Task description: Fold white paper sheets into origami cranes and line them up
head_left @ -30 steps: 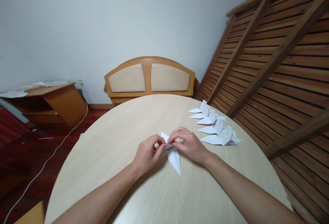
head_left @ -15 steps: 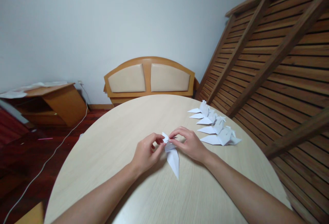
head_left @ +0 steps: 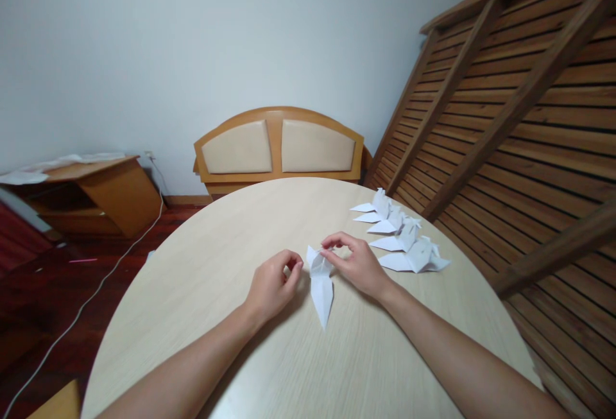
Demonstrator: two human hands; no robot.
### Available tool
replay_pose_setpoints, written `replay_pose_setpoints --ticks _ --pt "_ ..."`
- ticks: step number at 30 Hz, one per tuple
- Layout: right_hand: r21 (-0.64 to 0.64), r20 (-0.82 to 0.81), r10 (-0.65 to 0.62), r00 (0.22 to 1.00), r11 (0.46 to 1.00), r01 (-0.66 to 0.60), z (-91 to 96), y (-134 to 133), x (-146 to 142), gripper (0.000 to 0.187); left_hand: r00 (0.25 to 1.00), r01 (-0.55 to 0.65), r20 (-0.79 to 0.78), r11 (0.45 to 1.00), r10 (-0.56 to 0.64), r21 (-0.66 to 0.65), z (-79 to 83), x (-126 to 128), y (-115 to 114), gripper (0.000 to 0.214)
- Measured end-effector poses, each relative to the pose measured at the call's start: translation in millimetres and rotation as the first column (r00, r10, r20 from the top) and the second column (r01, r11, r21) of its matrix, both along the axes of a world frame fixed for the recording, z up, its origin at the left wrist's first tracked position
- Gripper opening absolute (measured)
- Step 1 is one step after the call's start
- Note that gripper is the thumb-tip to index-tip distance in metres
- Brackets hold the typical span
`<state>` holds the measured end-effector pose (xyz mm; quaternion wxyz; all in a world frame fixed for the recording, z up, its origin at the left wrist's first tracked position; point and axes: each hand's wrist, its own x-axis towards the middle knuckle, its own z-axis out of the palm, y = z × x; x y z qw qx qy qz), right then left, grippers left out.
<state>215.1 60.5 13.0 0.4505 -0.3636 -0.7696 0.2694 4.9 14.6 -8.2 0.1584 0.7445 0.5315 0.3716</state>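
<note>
A white folded paper figure point(head_left: 321, 290), with a long pointed end towards me, is on the table in front of me. My right hand point(head_left: 355, 265) pinches its far upper edge between thumb and fingers. Just left of the paper, apart from it, my left hand point(head_left: 275, 283) has its fingers curled and thumb and fingertips together, with nothing visible in them. Several similar white paper figures point(head_left: 404, 242) lie in a row at the right side of the table, their long points facing left.
The round light-wood table point(head_left: 202, 316) fills the foreground. Behind it stands a headboard point(head_left: 274, 143) with cream panels. A slatted wooden frame point(head_left: 529, 117) leans at the right. On the left are a low cabinet point(head_left: 120, 197) and a white cable point(head_left: 103, 274) on the dark floor.
My left hand has let go of the paper figure and drawn slightly left. The figure has turned so its long point faces more directly towards me, while my right hand keeps its pinch.
</note>
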Motion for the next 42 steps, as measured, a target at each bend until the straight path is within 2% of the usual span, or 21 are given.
replay_pose_setpoints --ticks 5,9,15,19,22,26,30,37,42 --pt "-0.061 0.01 -0.034 0.999 0.998 0.034 -0.7 3 0 0.016 0.996 -0.047 -0.082 0.997 0.042 -0.06 -10.9 -5 7 0.017" --pt "-0.111 -0.045 -0.007 0.999 0.994 0.002 -4.5 6 0 0.028 0.993 0.008 -0.115 1.0 -0.011 -0.029 -17.5 -7 13 0.019" --pt "-0.17 -0.027 0.04 0.999 0.984 -0.044 -11.1 5 0 0.026 0.984 0.11 -0.145 0.994 -0.106 0.022 -20.9 -9 21 0.022" --pt "-0.203 0.012 0.098 0.995 0.975 -0.094 -4.3 -6 -6 0.025 0.987 0.103 -0.123 0.995 -0.102 0.003 -24.2 -11 25 0.022" --pt "-0.199 0.119 0.104 0.987 0.977 -0.079 7.2 -17 -8 0.028 0.99 0.097 -0.107 0.995 -0.096 0.006 -26.3 -13 26 0.023" --pt "-0.119 0.28 0.005 0.96 0.992 0.03 22.2 -31 7 0.032 0.989 0.103 -0.106 0.995 -0.101 0.013 -25.9 -14 26 0.022" --pt "-0.067 0.364 -0.158 0.918 0.978 0.195 28.2 -46 43 0.033 0.988 0.102 -0.115 0.995 -0.1 0.01 -24.4 -14 24 0.022" --pt "0.008 0.465 -0.412 0.784 0.887 0.462 31.7 -79 106 0.032 0.987 0.099 -0.131 0.995 -0.095 0.025 -25.9 -15 21 0.022" --pt "0.063 0.525 -0.535 0.662 0.8 0.597 30.3 -82 136 0.031 0.984 0.109 -0.144 0.993 -0.103 0.034 -26.1 -16 19 0.022"
